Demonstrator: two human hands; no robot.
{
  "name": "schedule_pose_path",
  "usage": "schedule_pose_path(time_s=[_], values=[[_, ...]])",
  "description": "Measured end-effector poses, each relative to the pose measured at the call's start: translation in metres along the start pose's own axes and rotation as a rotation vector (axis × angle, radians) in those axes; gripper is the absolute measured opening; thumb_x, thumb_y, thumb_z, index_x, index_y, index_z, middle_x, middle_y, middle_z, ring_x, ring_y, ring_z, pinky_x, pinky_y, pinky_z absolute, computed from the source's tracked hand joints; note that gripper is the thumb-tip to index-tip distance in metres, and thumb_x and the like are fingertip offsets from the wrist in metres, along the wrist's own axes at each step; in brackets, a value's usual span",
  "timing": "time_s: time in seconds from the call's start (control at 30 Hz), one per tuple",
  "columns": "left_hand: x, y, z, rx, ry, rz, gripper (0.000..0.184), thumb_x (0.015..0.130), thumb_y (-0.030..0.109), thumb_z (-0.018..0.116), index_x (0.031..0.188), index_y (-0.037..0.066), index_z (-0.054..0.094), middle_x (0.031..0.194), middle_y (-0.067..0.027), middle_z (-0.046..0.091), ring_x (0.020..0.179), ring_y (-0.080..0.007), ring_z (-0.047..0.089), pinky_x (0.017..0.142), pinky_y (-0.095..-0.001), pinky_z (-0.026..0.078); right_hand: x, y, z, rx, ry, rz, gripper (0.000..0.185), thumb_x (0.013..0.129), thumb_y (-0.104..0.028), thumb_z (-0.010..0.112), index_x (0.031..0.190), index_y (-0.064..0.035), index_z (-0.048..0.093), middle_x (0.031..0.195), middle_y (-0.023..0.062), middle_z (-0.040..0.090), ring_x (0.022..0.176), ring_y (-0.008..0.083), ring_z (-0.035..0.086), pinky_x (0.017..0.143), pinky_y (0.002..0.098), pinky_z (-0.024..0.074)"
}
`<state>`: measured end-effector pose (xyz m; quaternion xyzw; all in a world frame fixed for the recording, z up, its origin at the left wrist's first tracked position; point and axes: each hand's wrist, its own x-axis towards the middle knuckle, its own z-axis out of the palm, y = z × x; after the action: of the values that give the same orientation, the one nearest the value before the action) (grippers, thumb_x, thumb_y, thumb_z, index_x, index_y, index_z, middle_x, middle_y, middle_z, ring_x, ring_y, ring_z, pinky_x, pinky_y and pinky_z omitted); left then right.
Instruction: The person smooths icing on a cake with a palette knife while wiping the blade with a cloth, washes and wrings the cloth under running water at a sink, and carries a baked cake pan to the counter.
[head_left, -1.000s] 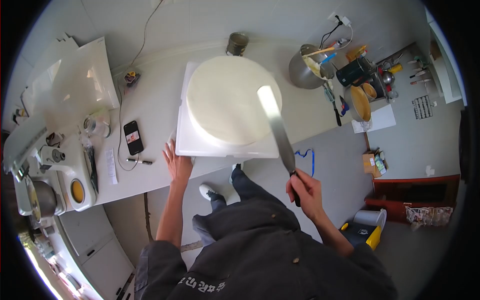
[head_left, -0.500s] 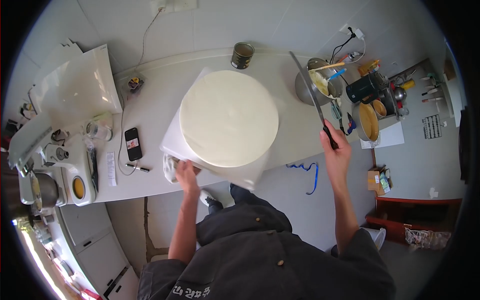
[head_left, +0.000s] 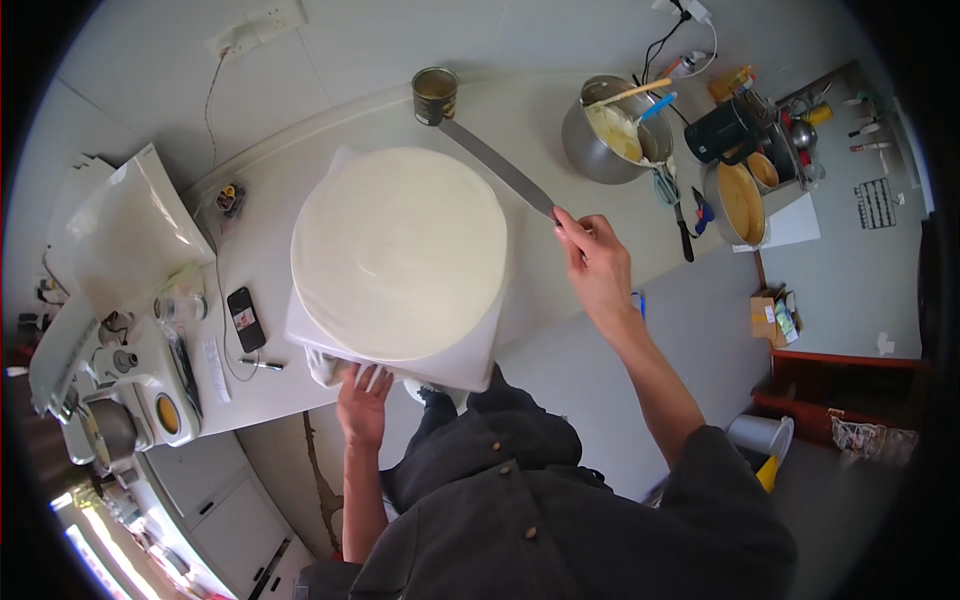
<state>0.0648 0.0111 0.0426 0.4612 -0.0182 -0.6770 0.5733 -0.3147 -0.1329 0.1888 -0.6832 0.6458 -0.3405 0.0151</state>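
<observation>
My right hand [head_left: 597, 265] is closed around the handle of a long metal spatula [head_left: 500, 170], with thumb and fingers wrapped tight on it. The blade points away from me and to the left, over the counter [head_left: 545, 285], and its tip appears just beside an open tin [head_left: 435, 98] near the far edge; if they touch, I cannot tell.

My left hand [head_left: 365, 400] is open, the fingers a little spread and pointing away from me. The fingertips are at the near side of a white square board [head_left: 465, 372], next to a white cloth [head_left: 322, 366]. I cannot tell whether they press on the board or on the cloth.

The round cream-white cake [head_left: 400, 255] lies flat on this board, around the middle of the counter's length. Its top looks smooth, with a small mark near the centre. Seen from above, the near corner of the board reaches past the near edge of the counter.

To the left of the cake are a black phone [head_left: 244, 320], a pen [head_left: 261, 364] and a narrow paper slip [head_left: 216, 369]; the white mixer [head_left: 150, 375] is at the left end. Toward the right end stands a metal bowl [head_left: 590, 150] with pale cream and two tools inside. Nearer to the right end is a round pan [head_left: 739, 203] with yellowish contents.
</observation>
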Motion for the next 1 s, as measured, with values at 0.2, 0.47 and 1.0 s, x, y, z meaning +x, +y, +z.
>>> schedule_pose_path(time_s=[0.2, 0.47, 1.0], values=[[0.003, 0.014, 0.049, 0.344, 0.088, 0.130, 0.040, 0.104, 0.013, 0.052, 0.142, -0.001, 0.048, 0.113, -0.0119, 0.070, 0.091, -0.0212, 0.073, 0.081, -0.0338, 0.060, -0.013, 0.004, 0.009, -0.009, -0.030, 0.028, 0.027, 0.092, -0.011, 0.072, 0.118, -0.0160, 0.072, 0.082, 0.0073, 0.061, 0.062, 0.0235, 0.062, 0.054, 0.0371, 0.0511], [0.016, 0.024, 0.037, 0.416, 0.076, 0.117, 0.037, 0.104, 0.010, 0.051, 0.139, -0.001, 0.050, 0.108, -0.0113, 0.071, 0.087, -0.0176, 0.072, 0.078, -0.0311, 0.060, -0.019, 0.007, 0.015, -0.007, -0.057, 0.068, 0.027, 0.092, -0.011, 0.072, 0.118, -0.0160, 0.072, 0.083, 0.0079, 0.061, 0.063, 0.0253, 0.063, 0.054, 0.0378, 0.0520], [0.011, 0.020, 0.040, 0.419, 0.102, 0.081, 0.043, 0.105, 0.012, 0.051, 0.145, -0.002, 0.043, 0.113, -0.0154, 0.071, 0.093, -0.0223, 0.073, 0.080, -0.0337, 0.059, -0.007, 0.000, 0.037, 0.016, -0.069, 0.012, 0.025, 0.091, -0.012, 0.073, 0.116, -0.0162, 0.073, 0.081, 0.0075, 0.061, 0.063, 0.0251, 0.063, 0.054, 0.0377, 0.0520]])
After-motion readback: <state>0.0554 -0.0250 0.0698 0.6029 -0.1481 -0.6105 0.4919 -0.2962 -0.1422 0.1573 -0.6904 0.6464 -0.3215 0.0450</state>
